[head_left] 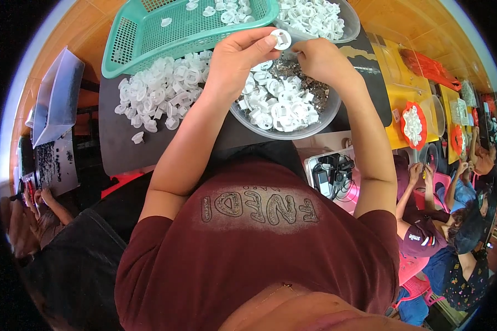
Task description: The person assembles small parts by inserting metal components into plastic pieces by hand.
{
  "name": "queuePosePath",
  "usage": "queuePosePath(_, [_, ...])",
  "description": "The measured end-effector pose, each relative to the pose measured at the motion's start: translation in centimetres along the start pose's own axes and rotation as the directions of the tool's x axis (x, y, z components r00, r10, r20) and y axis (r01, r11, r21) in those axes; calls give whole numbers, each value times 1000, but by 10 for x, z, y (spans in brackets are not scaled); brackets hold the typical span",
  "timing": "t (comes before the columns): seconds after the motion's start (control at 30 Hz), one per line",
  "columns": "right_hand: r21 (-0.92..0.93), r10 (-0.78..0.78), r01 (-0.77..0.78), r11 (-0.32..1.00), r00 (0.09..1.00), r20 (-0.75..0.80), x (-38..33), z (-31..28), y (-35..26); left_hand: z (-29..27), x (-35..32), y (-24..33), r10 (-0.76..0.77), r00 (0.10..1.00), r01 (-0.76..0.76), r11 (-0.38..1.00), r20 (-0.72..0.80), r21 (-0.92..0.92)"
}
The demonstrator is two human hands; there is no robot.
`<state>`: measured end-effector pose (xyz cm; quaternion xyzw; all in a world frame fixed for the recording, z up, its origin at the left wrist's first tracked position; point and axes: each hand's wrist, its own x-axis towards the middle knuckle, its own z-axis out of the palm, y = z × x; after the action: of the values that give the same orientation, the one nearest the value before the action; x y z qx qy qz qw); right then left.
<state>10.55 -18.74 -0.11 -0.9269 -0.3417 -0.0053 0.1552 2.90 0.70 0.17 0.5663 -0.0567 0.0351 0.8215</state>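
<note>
Your left hand (234,58) is raised over the far edge of the clear bowl (270,131), and its grip is closed on a small white plastic ring (281,38): thumb and forefinger pinch the ring by its rim, so its round face with the centre hole shows. The other fingers are curled in under the palm.

Your right hand (320,60) sits just right of that ring, fingertips turned toward it and bunched together. They appear to touch its right edge or something tiny beside it, but you cannot tell from this view what, if anything, that grip holds.

Directly below both hands the clear bowl rests on the dark table (116,149), near your chest. It holds a heap of white plastic parts (276,105) on its left and near side, and a patch of small dark metal bits (309,83) on its far right side.

To the left of the bowl a loose pile of the same white pieces (160,94) lies straight on the table. Beyond it, on the far left, stands a green mesh basket (132,38) with a few white pieces inside. On the far right, just past your right hand, a second clear container (345,25) is full of white pieces.
</note>
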Motion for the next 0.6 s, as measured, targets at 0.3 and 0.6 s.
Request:
queuePosePath(0.3, [-51, 62, -61, 997, 998, 27, 12, 3, 3, 2, 0, -1, -14, 1000, 14, 1000, 0, 13])
queuePosePath(0.6, [731, 233, -99, 676, 969, -85, -23, -6, -26, 3, 0, -4, -100, 995, 98, 980, -5, -175])
